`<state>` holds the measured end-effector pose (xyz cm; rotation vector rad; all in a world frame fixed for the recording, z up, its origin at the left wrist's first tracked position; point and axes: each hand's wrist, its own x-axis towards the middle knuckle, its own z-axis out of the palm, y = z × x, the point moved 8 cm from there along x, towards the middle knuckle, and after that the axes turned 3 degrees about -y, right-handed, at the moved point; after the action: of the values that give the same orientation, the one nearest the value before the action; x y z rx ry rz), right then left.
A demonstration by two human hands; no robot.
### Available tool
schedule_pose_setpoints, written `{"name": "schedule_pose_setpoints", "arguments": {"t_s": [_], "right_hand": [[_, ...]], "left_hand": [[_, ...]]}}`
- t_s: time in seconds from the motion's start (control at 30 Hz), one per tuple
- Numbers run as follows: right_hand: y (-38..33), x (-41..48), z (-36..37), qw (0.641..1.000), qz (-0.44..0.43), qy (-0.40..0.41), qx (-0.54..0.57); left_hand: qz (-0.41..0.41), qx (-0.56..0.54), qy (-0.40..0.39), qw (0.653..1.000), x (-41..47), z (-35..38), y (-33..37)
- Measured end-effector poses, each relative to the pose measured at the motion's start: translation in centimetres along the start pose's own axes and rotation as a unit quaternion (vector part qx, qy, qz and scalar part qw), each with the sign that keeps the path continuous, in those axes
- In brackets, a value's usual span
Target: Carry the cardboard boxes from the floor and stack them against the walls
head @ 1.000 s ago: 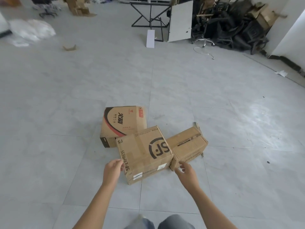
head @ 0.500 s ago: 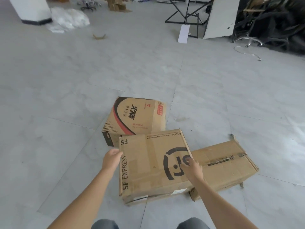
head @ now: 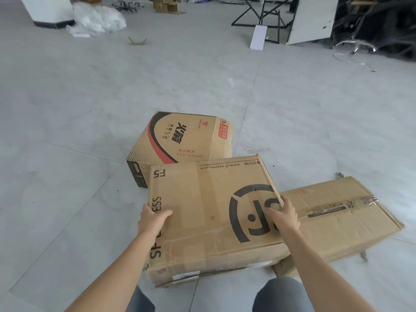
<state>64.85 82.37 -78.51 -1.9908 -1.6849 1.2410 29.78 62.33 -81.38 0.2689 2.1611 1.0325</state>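
a bare office space mid-clearout
grey tiled floor [head: 67, 122] — heaped office chairs [head: 382, 25], shipping boxes [head: 209, 212], plastic wrap [head: 99, 19].

One head-worn wide view looks forward and down, close over the floor [head: 67, 109].

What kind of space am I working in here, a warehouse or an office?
Probably an office being cleared out: bare grey tiled floor, heaped black office chairs by a leaning white panel, a bare desk frame, more cardboard boxes.
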Motion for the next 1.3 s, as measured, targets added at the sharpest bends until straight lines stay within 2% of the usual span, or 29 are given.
{"name": "schedule_pose_setpoints", "arguments": {"t_s": [0.17, 0.33, 0.47, 0.57, 0.73, 0.87, 0.93, 0.97, 1.0, 1.03, 1.1, 1.17, 1.3], "right_hand": [[0.5, -0.5, -0.1, 0.999, -0.002, 0.008, 0.045], [0.9, -1.1, -0.1, 1.0, -0.009, 0.007, 0.021], [0.2, -1.6, 0.2, 0.991, -0.007, -0.076, 0.107], [-2.5, -2.7, -0.3, 0.971, -0.051, -0.149, 0.179], [-8.6, -4.5, -4.5, 0.935, -0.159, -0.245, 0.199], [-12.1, -5.8, -7.9, 0.859, -0.248, -0.298, 0.333], [-13.2, -6.2, -8.5, 0.83, -0.283, -0.291, 0.383], [-13.7, -6.8, -8.4, 0.826, -0.297, -0.289, 0.381], [-14.1, -6.9, -8.4, 0.831, -0.312, -0.277, 0.368], [-14.5, -7.1, -8.3, 0.84, -0.315, -0.261, 0.357], [-15.0, -6.9, -8.4, 0.851, -0.308, -0.235, 0.353], [-15.9, -7.4, -8.7, 0.861, -0.292, -0.225, 0.35], [-19.7, -10.7, -10.2, 0.879, -0.24, -0.263, 0.318]], "left_hand": [[-0.012, -0.057, 0.013, 0.998, -1.1, 0.1, -1.0], [0.007, -0.102, 0.023, 0.994, -3.1, -0.3, -1.4], [0.004, -0.128, 0.002, 0.992, -4.9, -1.8, -0.4], [0.031, -0.175, -0.063, 0.982, -5.7, -4.0, 2.5], [0.09, -0.348, -0.096, 0.928, -7.4, -9.6, 5.3], [0.153, -0.441, -0.167, 0.868, -8.8, -11.2, 6.3], [0.192, -0.497, -0.224, 0.816, -9.5, -10.6, 7.4], [0.213, -0.5, -0.204, 0.814, -9.8, -10.8, 7.7], [0.229, -0.483, -0.146, 0.833, -10.0, -11.5, 7.8], [0.242, -0.486, -0.091, 0.835, -10.4, -12.2, 8.0], [0.275, -0.46, -0.054, 0.843, -11.1, -13.0, 9.2], [0.274, -0.429, -0.043, 0.86, -11.7, -13.9, 10.3], [0.209, -0.425, -0.069, 0.878, -14.5, -16.9, 12.2]]}}
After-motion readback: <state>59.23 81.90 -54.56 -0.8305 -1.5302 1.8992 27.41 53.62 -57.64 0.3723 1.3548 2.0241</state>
